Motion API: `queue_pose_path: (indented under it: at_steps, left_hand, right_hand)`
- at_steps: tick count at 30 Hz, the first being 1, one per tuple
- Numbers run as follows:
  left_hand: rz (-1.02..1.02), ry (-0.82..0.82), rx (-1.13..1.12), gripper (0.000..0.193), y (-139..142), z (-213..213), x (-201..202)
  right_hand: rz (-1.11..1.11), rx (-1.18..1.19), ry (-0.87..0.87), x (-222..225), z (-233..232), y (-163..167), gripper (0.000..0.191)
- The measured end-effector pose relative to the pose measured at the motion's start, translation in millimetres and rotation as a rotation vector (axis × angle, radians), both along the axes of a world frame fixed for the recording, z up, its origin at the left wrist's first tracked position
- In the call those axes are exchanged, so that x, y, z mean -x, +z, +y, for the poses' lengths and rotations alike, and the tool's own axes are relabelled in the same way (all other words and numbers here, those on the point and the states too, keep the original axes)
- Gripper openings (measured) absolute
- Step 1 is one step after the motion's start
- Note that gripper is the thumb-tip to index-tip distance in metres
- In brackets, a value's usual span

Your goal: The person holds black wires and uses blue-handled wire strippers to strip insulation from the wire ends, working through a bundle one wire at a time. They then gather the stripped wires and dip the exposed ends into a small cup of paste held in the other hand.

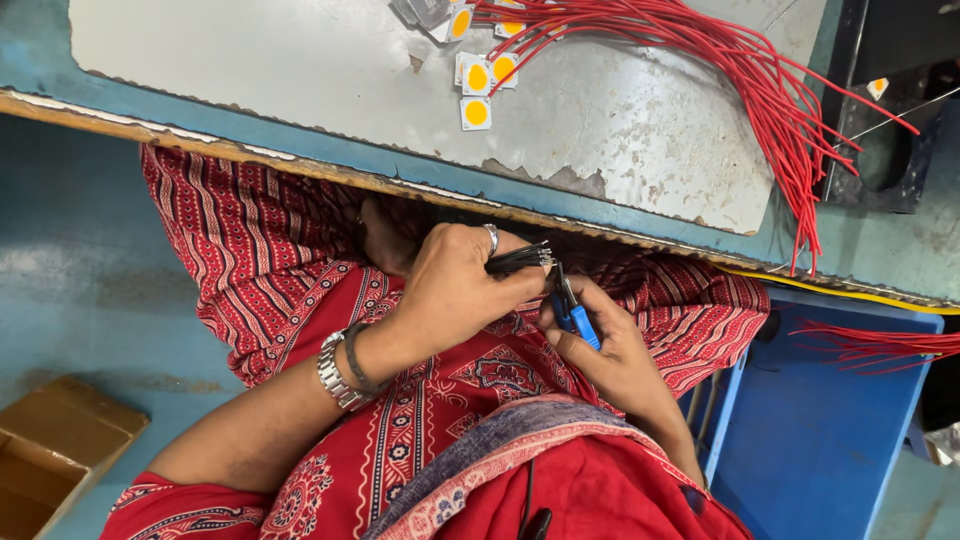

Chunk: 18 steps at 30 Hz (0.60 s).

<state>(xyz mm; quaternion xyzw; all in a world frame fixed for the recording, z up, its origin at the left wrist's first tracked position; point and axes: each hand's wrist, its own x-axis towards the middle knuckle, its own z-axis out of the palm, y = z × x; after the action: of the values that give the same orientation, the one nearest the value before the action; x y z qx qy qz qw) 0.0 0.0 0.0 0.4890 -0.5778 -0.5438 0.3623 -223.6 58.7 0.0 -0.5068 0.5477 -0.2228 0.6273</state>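
A bundle of thin black wires is clamped in the closed left hand, while blue-handled metal cutters are gripped tight by the right hand, over the lap.

left hand: I grip a bundle of black wires
right hand: I hold blue-handled pliers at the wire tips

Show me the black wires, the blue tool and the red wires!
black wires [520, 258], head view, the bundle's bare tips.
blue tool [577, 320], head view, its handle.
red wires [760, 90], head view, middle of the bunch.
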Motion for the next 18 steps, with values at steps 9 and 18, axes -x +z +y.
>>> queue_pose_path:
  at_steps: [9,18]
  left_hand:
    - [-0.037,0.002,-0.022,0.026,1.1,-0.5,-2.1]
    - [-0.051,-0.007,-0.036,0.026,2.4,0.1,-4.1]
  right_hand:
    - [-0.045,0.005,0.006,-0.4,0.6,-2.2,0.036]
    - [-0.025,0.021,0.031,-3.2,0.1,1.1,0.036]
